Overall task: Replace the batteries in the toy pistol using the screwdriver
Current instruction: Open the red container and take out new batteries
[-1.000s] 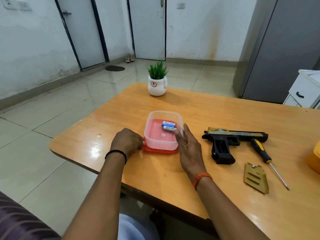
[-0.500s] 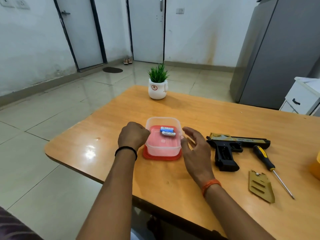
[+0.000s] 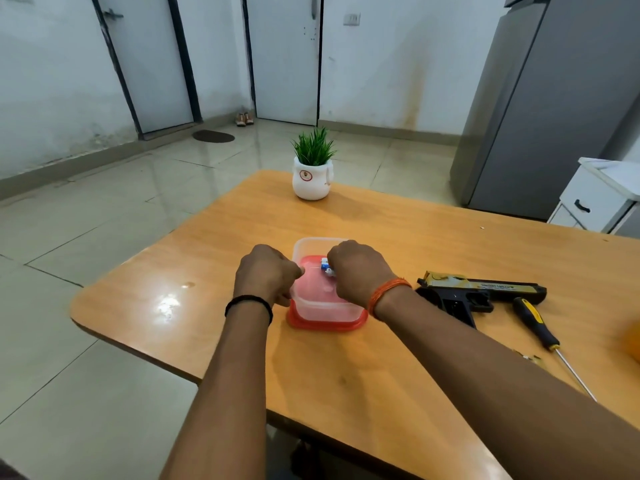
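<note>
Batteries (image 3: 326, 266) lie in the clear container (image 3: 322, 303) on the tabletop (image 3: 398, 244), just beyond the wrists; only a blue-white end shows past the right hand (image 3: 358, 270), so their long axis is unclear. Right hand reaches down into the container over them, fingers curled out of sight, so whether it grips them cannot be told; left hand (image 3: 265, 275) holds the container's left wall, fingers curled. Toy pistol (image 3: 481, 292) lies to the right, barrel pointing right, grip toward the person, screwdriver (image 3: 535, 322) just beside it: the right hand is nearer for the carry.
</note>
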